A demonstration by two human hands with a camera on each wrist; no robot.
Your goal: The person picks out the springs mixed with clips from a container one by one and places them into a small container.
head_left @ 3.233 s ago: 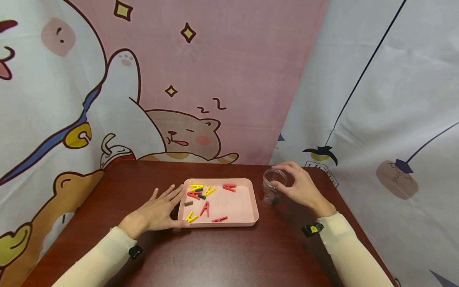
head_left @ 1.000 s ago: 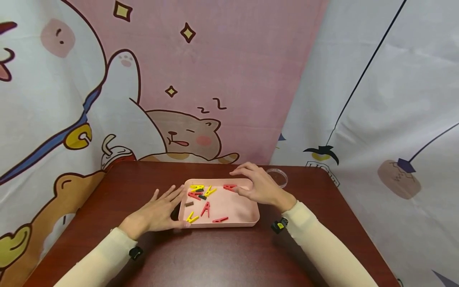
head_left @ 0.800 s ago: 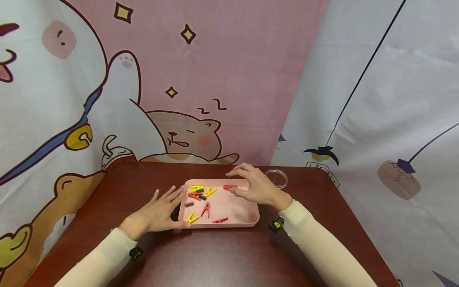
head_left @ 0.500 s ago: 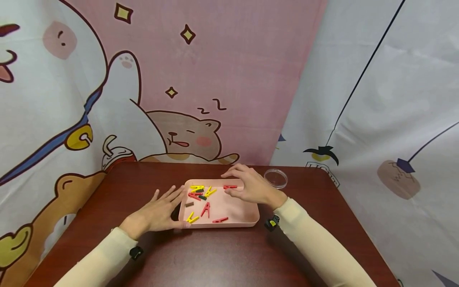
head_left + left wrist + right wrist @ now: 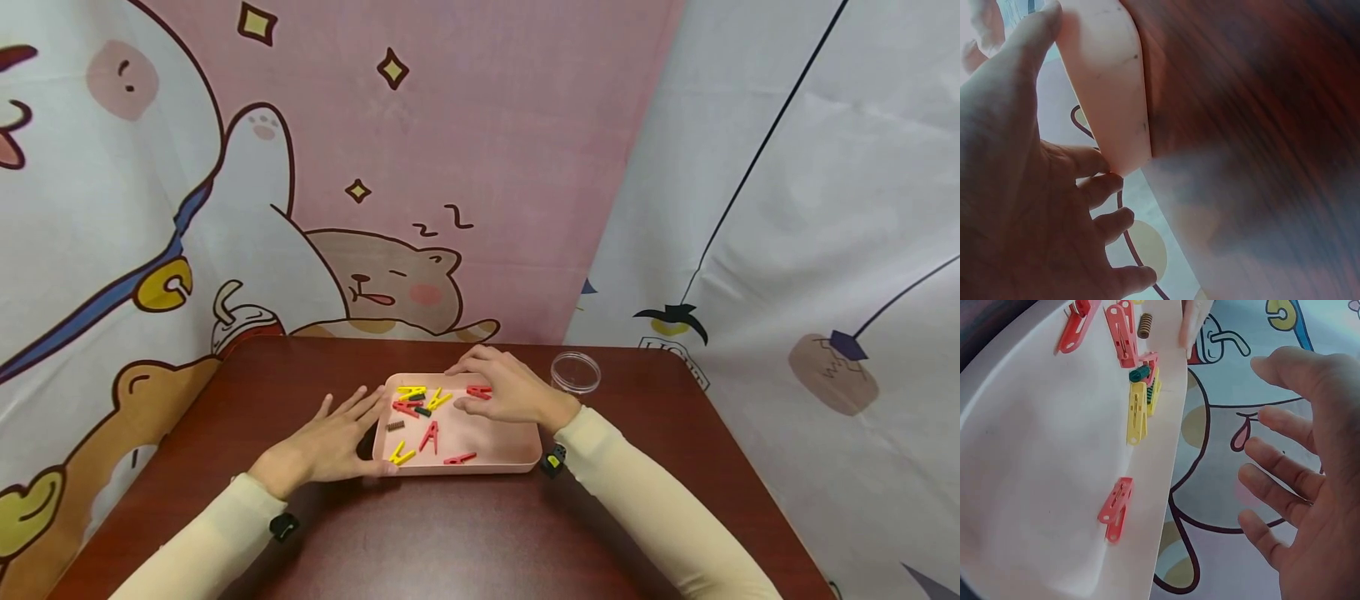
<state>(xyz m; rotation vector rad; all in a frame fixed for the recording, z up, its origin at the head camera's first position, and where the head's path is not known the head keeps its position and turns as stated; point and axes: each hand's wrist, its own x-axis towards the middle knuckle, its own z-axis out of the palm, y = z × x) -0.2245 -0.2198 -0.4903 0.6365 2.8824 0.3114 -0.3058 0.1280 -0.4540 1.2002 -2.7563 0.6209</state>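
Observation:
A pink tray (image 5: 495,442) holds yellow and red clothespins. My left hand (image 5: 322,446) lies with spread fingers against the tray's left end, the thumb on its front rim; in the left wrist view its fingertips touch the tray wall (image 5: 1110,94). Over the tray's right half hovers my right hand (image 5: 510,392), fingers loosely bent and holding nothing. Nearest to it is a red clothespin (image 5: 478,391). Farther left lie a yellow clothespin (image 5: 438,400), a green spring (image 5: 1139,374) and a bronze coil spring (image 5: 1145,325). More red clothespins (image 5: 429,437) lie toward the front.
A clear round jar (image 5: 576,372) stands right of the tray, its lower part hidden behind my right hand and wrist. The brown table (image 5: 450,533) ends at the back against a printed cartoon cloth (image 5: 487,167).
My right hand has left the jar's rim and moved left over the tray, drifting slowly farther left. The left hand and the clothespins have stayed put.

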